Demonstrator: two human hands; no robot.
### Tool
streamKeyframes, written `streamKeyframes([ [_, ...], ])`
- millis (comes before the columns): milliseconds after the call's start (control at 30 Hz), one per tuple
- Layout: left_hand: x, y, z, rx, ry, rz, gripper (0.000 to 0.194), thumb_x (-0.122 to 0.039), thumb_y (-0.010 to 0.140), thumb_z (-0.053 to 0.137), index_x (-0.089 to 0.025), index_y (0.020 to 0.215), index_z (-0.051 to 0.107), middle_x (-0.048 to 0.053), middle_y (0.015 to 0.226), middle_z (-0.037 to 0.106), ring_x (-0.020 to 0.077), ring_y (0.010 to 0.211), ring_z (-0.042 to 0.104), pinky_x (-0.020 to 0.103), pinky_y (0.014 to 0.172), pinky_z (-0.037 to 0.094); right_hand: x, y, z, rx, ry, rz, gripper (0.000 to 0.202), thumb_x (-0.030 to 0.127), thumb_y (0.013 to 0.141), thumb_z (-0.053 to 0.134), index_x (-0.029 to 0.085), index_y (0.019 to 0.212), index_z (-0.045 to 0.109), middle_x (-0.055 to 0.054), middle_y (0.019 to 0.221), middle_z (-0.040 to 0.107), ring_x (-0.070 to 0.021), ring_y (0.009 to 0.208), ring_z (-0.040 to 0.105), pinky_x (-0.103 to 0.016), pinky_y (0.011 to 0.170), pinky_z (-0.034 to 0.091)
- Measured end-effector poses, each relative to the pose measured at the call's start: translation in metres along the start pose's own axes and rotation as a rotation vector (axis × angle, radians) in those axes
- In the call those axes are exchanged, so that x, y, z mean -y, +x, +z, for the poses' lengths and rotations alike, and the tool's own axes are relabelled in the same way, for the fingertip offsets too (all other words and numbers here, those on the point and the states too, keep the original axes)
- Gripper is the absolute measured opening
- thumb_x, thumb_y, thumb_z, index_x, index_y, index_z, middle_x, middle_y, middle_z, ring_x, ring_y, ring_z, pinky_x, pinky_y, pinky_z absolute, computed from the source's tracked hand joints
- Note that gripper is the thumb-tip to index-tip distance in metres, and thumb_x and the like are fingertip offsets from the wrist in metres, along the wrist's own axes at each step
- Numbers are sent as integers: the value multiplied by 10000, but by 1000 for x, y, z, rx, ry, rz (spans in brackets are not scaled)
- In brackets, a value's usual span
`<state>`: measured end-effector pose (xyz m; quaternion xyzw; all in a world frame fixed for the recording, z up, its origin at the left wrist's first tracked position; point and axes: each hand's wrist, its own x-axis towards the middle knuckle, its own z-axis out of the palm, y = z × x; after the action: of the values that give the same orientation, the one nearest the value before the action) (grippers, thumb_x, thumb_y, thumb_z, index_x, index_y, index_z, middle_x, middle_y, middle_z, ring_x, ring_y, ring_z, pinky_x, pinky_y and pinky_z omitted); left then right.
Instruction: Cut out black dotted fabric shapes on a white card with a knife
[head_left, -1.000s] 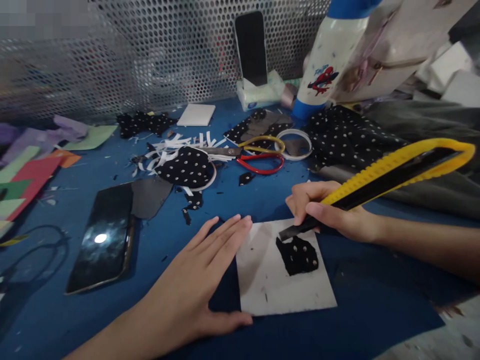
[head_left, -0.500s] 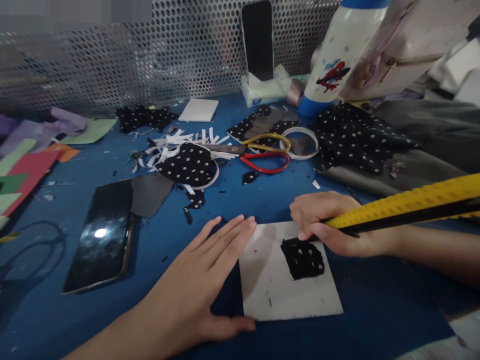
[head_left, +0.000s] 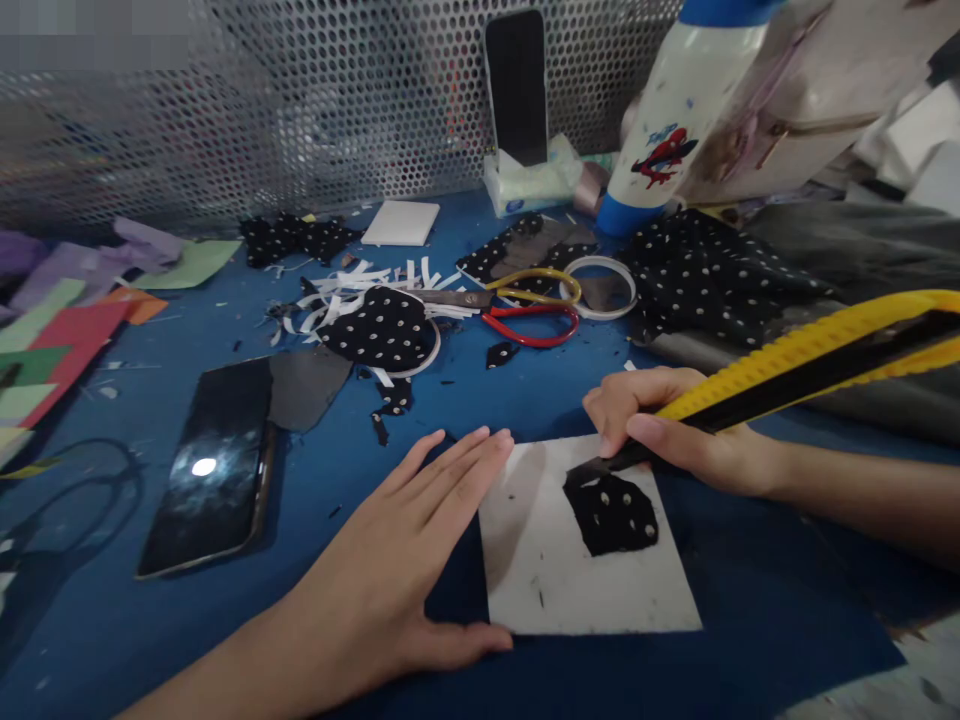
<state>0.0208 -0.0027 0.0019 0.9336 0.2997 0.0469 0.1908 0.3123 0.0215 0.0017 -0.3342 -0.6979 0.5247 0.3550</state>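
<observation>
My left hand [head_left: 409, 545] lies spread, with its fingertips and thumb at the left edge of a white square board [head_left: 517, 560]. On the board rests a small irregular piece of black dotted fabric [head_left: 619, 515]. My right hand [head_left: 667, 430] is closed around a yellow-and-black utility knife [head_left: 795, 370] with a ribbed handle. The knife's dark blade end slants down to the left, over the fabric's upper edge. Whether the blade touches the fabric is hard to tell.
Beyond the board lie scissors [head_left: 536, 325], a tape ring [head_left: 634, 290], a rounded dotted fabric piece [head_left: 379, 328] and white paper strips. A phone [head_left: 206, 470] is at left. A bottle [head_left: 679, 120] and dotted cloth [head_left: 720, 275] stand at back right.
The knife handle has swung upward and turned, and more of the dark blade end shows at the fabric. The board and fabric have shifted slightly right. My left hand stays almost still.
</observation>
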Motion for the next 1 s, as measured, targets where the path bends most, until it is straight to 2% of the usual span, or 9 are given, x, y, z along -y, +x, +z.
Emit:
streamKeyframes([
  [300,3,0,0,6,7,40,1213,-608,736,752,-206,1572,-31,96,1612,251,310,1475,263,498,1233,176,-2,1,2,-99,220,11,327,428,952,538,176,762,625,30,593,424,-94,523,395,-235,439,267],
  [467,2,0,1,5,20,37,1237,-614,713,771,-205,1569,-24,99,1611,250,306,1477,260,497,1234,164,-1,0,2,-25,69,40,334,437,953,543,168,775,625,18,654,469,-88,532,426,-234,452,306],
  [633,0,0,0,10,44,21,1229,-626,699,776,-182,1566,27,93,1610,257,276,1484,249,419,1254,81,0,-1,0,37,-75,19,340,432,972,509,168,784,608,3,690,518,-104,598,495,-257,526,335],
  [1000,4,2,0,5,54,67,1191,-669,725,731,-144,1560,64,76,1621,223,226,1502,199,375,1250,7,-1,1,1,95,-137,-16,325,382,985,499,171,748,571,23,678,509,-88,636,494,-236,566,365],
])
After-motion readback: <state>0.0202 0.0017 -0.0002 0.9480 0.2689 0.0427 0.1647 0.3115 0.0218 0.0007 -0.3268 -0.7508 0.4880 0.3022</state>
